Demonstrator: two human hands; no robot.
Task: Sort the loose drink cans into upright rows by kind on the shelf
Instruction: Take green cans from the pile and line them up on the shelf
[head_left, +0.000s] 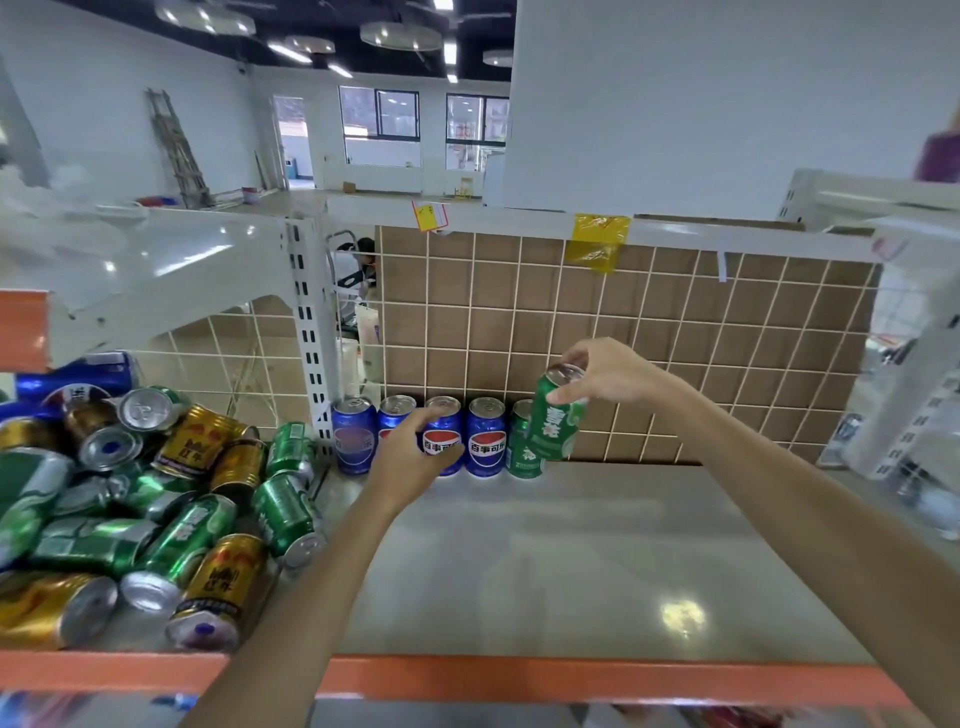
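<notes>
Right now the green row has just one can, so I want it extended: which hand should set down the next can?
Right hand: it holds a green can beside the standing one.

Four blue cans (441, 436) upright along the shelf (571, 561) back edge, two green cans (522, 441) beside them, one held tilted, perhaps twenty loose cans (156, 509) heaped at the left edge

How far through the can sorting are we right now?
Early. Done: four blue cans and one green can stand in a row at the back of the shelf. In hand: the right hand holds another green can; the left hand grips a blue one. Left: the mixed pile.
</notes>
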